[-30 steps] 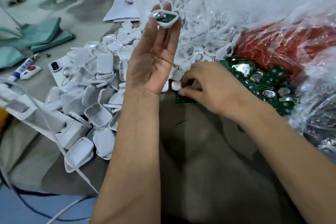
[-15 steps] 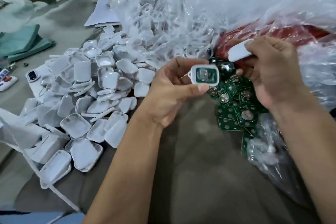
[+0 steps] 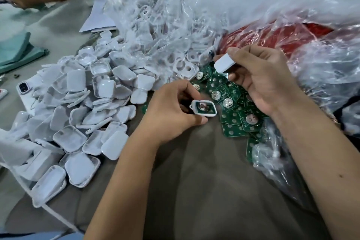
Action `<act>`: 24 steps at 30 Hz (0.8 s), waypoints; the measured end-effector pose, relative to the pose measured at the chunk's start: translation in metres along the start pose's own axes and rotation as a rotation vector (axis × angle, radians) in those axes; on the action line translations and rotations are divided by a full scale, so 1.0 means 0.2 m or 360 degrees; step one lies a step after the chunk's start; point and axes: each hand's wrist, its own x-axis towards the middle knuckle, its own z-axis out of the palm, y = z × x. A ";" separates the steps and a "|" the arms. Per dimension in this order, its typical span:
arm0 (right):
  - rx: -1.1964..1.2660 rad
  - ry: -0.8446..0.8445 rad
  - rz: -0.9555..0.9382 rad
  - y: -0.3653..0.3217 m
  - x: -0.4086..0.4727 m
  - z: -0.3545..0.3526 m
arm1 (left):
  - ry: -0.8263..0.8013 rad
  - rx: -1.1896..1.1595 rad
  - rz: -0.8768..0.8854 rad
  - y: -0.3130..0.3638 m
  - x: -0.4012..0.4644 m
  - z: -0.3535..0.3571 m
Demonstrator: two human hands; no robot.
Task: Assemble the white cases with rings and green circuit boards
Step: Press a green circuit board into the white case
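Both hands hold parts above the bench (image 3: 194, 191). Since half a second ago the left hand (image 3: 171, 115) has come down and toward the body, carrying its loaded case half (image 3: 203, 108) from beside the circuit board pile to a spot just above the brown cloth, while the right hand (image 3: 263, 78) has kept its white cover (image 3: 224, 63) raised over the boards. A second ago the left hand was lifted high with the same piece and the right was down picking at the bench, so the picking looks finished and I judge that closing the case is the step now in hand.

The left hand is curled around the case half, thumb along its near edge and fingers behind it; the open side faces up, showing a green board and a shiny round part inside. The right hand pinches the cover between thumb and fingertips, tilted, well apart from the case half.

Loose green circuit boards (image 3: 233, 107) lie between and under the two hands. Empty white cases (image 3: 81, 107) are heaped to the left, and the plastic bag of rings (image 3: 155, 31) sits behind them.
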 end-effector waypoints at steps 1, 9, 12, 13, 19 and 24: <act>0.0017 -0.0017 -0.0003 0.00 0.00 0.00 | 0.0017 0.0077 0.0002 0.00 0.00 -0.01; -0.0031 -0.0135 -0.0077 0.03 0.01 0.01 | -0.0078 0.0032 0.0015 0.06 0.06 -0.11; -0.0174 -0.0219 -0.0061 0.06 0.01 0.02 | 0.0120 -0.0214 0.0006 0.07 0.12 -0.12; -0.0240 -0.0232 -0.0051 0.06 0.01 0.02 | 0.0162 -0.0314 -0.0035 0.06 0.14 -0.11; -0.0340 -0.0258 -0.0057 0.08 0.02 0.02 | 0.0131 -0.0921 -0.0274 0.02 0.18 -0.07; -0.0322 -0.0312 0.0010 0.09 0.02 0.02 | 0.0004 -0.1201 -0.0270 0.02 0.18 -0.08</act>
